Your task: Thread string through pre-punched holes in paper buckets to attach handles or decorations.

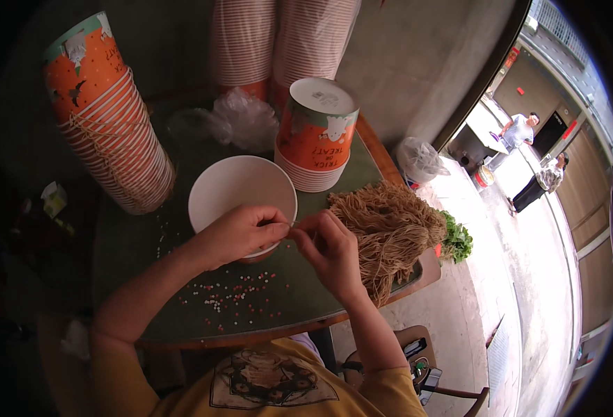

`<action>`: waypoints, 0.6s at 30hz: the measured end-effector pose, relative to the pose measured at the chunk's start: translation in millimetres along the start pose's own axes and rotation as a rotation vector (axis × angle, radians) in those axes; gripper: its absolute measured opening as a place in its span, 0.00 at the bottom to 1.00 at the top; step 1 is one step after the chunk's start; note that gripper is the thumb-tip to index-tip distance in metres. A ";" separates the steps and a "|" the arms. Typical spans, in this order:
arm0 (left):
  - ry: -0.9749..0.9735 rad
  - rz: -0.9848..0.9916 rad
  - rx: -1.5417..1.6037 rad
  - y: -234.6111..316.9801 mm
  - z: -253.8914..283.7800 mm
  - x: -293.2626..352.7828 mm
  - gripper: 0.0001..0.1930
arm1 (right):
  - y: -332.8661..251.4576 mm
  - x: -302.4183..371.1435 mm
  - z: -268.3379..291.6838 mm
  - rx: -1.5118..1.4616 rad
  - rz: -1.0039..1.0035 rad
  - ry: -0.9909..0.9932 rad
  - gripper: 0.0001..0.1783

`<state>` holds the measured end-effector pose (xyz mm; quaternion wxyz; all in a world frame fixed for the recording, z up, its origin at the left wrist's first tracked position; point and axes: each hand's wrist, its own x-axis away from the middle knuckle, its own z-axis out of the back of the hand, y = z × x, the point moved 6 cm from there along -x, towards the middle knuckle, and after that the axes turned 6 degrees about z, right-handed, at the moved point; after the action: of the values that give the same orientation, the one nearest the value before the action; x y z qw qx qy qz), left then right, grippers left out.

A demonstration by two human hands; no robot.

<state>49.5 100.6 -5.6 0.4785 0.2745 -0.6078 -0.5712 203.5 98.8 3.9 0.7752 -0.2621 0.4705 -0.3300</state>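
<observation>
A paper bucket [240, 182], white inside, stands mouth up on the table before me. Over its near right rim my left hand [247, 233] is closed, thumb against fingers. Close to its fingertips, just off that rim, my right hand [331, 247] pinches too. Between them shows only a sliver of what looks like thin cord; most of it is hidden by the fingers. A large bundle of brown cord [390, 233] lies right of my right hand. Small white and red beads [233, 295] are scattered nearer me.
Nested orange buckets [115, 132] with cords lean at the left. An upside-down stack [318, 135] stands behind the bucket, beside a crumpled clear bag [245, 118]. Taller wrapped stacks [244, 48] rise behind. A chair [424, 351] holds small items at right. Two people [518, 132] are outside.
</observation>
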 end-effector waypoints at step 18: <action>-0.041 0.128 0.199 -0.6 7.4 -1.1 0.09 | -9.7 16.2 -17.8 -0.011 0.062 0.074 0.07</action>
<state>43.1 104.6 -5.7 0.4718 0.2695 -0.6875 -0.4817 190.4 78.6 -5.6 0.7657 -0.2394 0.5084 -0.3129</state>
